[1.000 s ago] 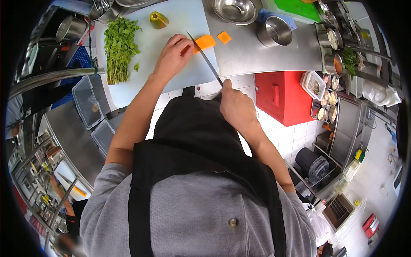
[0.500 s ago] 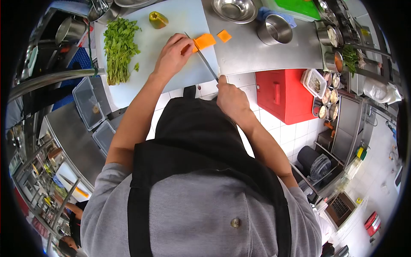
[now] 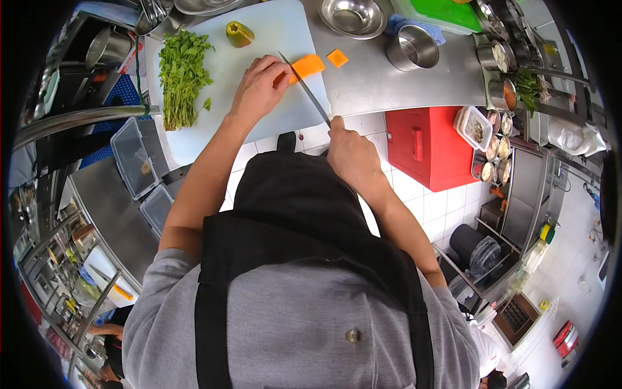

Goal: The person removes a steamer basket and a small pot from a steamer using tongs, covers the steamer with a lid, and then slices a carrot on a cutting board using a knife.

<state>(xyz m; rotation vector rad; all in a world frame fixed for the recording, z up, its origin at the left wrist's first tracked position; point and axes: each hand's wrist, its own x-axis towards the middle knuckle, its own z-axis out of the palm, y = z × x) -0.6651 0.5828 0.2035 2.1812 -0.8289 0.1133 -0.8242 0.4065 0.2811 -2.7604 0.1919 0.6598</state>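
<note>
On the white cutting board (image 3: 259,26), my left hand (image 3: 262,87) is closed, its bent fingertips pressing the near end of an orange vegetable block (image 3: 307,65). My right hand (image 3: 353,155) grips the handle of a long kitchen knife (image 3: 310,97), whose blade lies across the block beside my left fingertips. A flat, square orange slice (image 3: 337,58) rests on the steel counter to the right of the board. Leafy green herbs (image 3: 184,78) with long stems are piled along the board's left side. A cut green pepper (image 3: 240,34) sits near the top.
A steel bowl (image 3: 353,16) and a steel pot (image 3: 413,48) stand on the counter (image 3: 402,84). Below it is a red cabinet (image 3: 424,146), with a white tub (image 3: 475,128) at its right. A metal rail (image 3: 84,123) crosses at left. Other people partly show at the lower edges.
The view has shifted slightly. My hands, the knife and the orange block hold nearly the same places. A person at the lower left has moved.
</note>
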